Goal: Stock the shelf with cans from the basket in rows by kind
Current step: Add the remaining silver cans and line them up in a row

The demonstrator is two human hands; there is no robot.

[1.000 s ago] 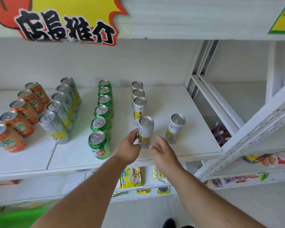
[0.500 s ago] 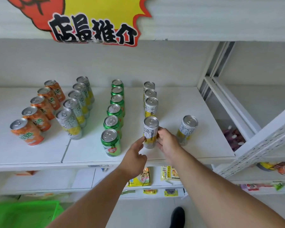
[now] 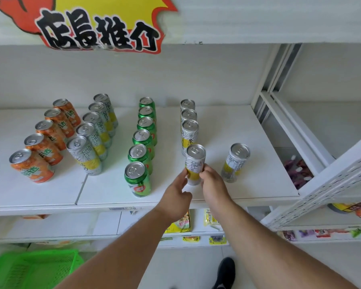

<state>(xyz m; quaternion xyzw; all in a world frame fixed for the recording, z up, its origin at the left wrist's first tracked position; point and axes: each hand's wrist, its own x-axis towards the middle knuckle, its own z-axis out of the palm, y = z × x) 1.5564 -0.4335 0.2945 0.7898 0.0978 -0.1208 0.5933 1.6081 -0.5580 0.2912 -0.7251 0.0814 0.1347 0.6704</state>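
Observation:
A slim silver-and-yellow can stands upright on the white shelf, at the front of a row of three like cans. My left hand touches its lower left side and my right hand pinches its lower right side. Another slim silver-and-yellow can stands alone to the right. Further left run rows of green cans, silver-and-yellow cans and orange cans. The green basket sits on the floor at lower left; its inside is blurred.
A red-and-yellow sign hangs from the shelf above. Snack packets lie on the lower shelf. A tilted white perforated shelf rail slants at the right. My black shoe is on the floor.
The can between my hands was pushed back into line behind the row of three. Both hands closed in on its lower part. The view tilted, bringing the green basket into sight.

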